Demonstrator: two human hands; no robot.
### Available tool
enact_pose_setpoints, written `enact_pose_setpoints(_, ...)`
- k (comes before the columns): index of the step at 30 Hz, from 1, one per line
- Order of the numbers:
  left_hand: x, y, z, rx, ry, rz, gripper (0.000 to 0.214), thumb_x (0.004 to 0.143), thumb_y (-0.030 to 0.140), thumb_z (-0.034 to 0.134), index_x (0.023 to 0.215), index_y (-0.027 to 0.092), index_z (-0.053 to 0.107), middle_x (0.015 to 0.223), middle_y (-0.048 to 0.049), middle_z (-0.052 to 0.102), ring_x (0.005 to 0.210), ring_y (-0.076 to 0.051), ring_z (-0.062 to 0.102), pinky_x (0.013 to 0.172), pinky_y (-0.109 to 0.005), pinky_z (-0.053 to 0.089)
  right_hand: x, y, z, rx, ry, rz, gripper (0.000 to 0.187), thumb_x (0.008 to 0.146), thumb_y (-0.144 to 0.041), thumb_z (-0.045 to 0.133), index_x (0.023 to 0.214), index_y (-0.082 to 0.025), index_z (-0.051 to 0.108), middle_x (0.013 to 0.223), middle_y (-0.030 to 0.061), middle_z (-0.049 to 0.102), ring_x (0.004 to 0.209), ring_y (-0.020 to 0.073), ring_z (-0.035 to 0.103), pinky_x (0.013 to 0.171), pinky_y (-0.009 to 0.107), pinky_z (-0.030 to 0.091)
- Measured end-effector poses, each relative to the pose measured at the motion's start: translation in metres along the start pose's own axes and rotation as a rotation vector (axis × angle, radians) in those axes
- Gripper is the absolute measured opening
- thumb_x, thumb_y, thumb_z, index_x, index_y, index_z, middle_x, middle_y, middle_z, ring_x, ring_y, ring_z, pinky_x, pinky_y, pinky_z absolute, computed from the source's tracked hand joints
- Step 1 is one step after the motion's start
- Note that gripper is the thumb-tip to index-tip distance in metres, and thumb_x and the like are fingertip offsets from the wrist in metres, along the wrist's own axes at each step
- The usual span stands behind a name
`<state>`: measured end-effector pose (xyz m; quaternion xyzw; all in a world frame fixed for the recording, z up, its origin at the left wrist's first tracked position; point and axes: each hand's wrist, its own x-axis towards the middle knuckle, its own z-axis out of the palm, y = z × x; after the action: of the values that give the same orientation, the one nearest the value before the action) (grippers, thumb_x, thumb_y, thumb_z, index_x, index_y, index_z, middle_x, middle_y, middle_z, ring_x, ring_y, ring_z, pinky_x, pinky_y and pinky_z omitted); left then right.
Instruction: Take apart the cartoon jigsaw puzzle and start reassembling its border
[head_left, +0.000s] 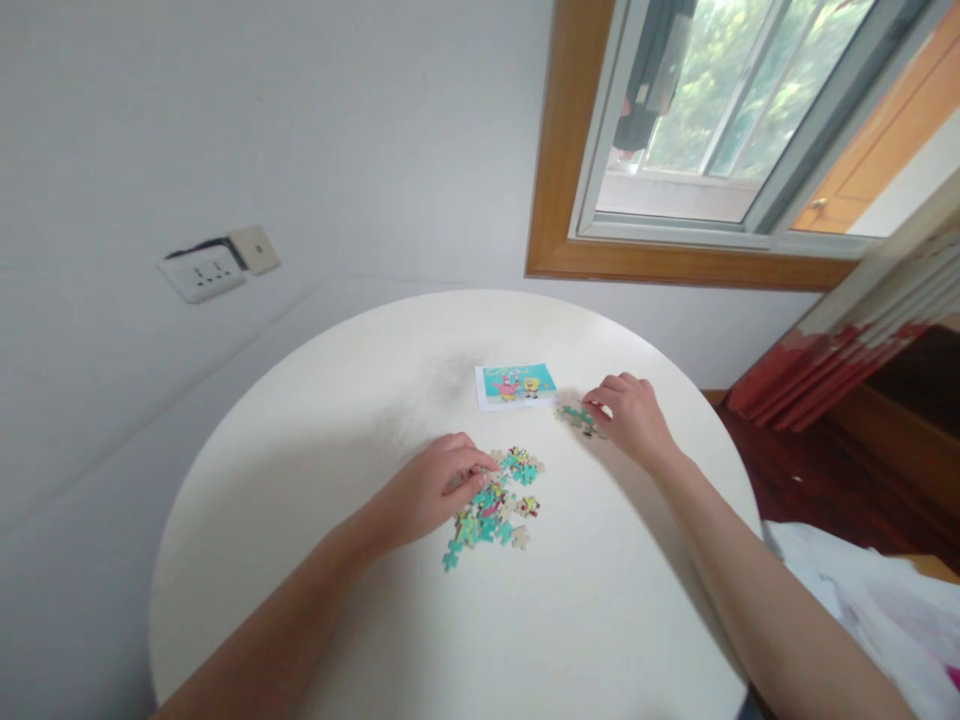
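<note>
Our left hand pinches loose puzzle pieces, our right hand presses the joined cluster; light thin card, we'd grip edges.

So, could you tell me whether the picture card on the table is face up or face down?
Face up: the picture card lies flat on the table, its colourful cartoon print showing.

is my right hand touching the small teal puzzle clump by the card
Touching. Head view: the right hand has fingertips on the small teal clump of puzzle pieces, no gap.
</note>
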<state>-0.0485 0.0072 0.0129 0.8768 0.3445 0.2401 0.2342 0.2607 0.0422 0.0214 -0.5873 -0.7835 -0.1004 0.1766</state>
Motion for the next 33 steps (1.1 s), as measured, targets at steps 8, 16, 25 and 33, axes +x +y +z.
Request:
enact_pose_setpoints(8,0.000,-0.005,0.004,0.012,-0.018,0.005,0.022,0.092,0.028,0.048,0.104,0.019,0.065,0.089,-0.0049,0.059,0.082,-0.015,0.056,0.072,-0.024,0.044,0.013,0.007,0.019,-0.127,-0.056,0.022,0.021,0.090,-0.023,0.052,0.088,-0.020,0.072,0.090,0.0091,0.065,0.092,0.0227,0.049,0.076,0.035,0.026)
enact_pose_setpoints(16,0.000,-0.003,0.001,0.014,0.003,0.004,0.023,0.092,0.028,0.046,0.102,0.019,0.066,0.089,-0.0051,0.059,0.082,-0.015,0.056,0.074,-0.024,0.045,0.007,0.013,0.025,-0.027,-0.091,0.114,0.025,0.092,-0.026,0.048,0.100,-0.026,0.071,0.098,0.0089,0.063,0.093,0.0227,0.049,0.071,0.032,0.029)
enact_pose_setpoints(25,-0.001,-0.005,0.001,-0.016,-0.009,-0.005,0.023,0.092,0.027,0.047,0.104,0.020,0.065,0.092,-0.0048,0.058,0.083,-0.014,0.056,0.074,-0.024,0.045,0.003,-0.010,0.011,0.258,-0.016,-0.016,0.024,0.088,-0.021,0.052,0.102,-0.021,0.071,0.095,0.0096,0.062,0.089,0.0210,0.053,0.078,0.034,0.039)
enact_pose_setpoints(33,-0.001,0.011,-0.003,-0.011,-0.149,0.075,0.021,0.079,0.026,0.064,0.099,0.021,0.066,0.096,-0.0048,0.058,0.091,-0.019,0.055,0.082,-0.028,0.044,-0.022,-0.078,-0.005,0.792,-0.445,-0.466,0.017,0.084,-0.026,0.063,0.098,-0.020,0.070,0.080,0.0023,0.059,0.071,0.0114,0.054,0.065,0.022,0.043)
